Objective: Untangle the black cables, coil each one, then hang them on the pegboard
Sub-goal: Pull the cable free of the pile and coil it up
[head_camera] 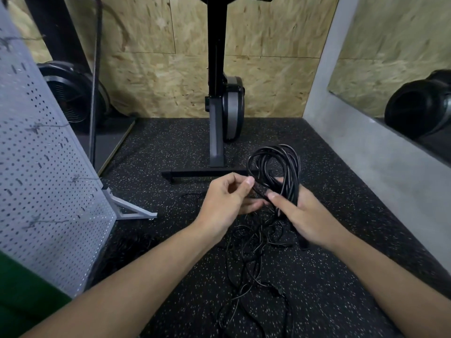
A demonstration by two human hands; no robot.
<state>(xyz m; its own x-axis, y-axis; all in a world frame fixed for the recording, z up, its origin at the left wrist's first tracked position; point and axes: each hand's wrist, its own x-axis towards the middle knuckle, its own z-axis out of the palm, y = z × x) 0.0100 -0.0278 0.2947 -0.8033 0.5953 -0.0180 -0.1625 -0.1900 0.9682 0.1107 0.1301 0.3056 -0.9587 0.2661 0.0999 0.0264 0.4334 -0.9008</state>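
1. Head view, hands: The right hand gripped the lower part of a coil of black cable. Its fingers were curled round the gathered loops, with the thumb laid across a strand. The loops stood up above the hand.
2. Head view, hands: The left hand was just beside the coil. Its thumb and forefinger pinched a single strand at the coil's near edge, and the other fingers were loosely curled below.
3. Head view, loose cable: A tangle of black cables lay on the speckled rubber floor beneath and in front of the hands. Strands ran up from it toward the coil. How many cables were in the tangle could not be told.
4. Head view, pegboard: The grey pegboard stood on its frame at the left, well apart from the hands. Small hooks showed on it. No black cable was seen hanging on the part in view.
5. Head view, surroundings: A black exercise machine stood against the chipboard wall behind the coil.
6. Judgement on progress: One cable appeared largely coiled and close to being finished off, probably with its last length being wound on. The tangle on the floor was not yet sorted, and the hanging had not begun as far as could be seen. Most of the task was left.
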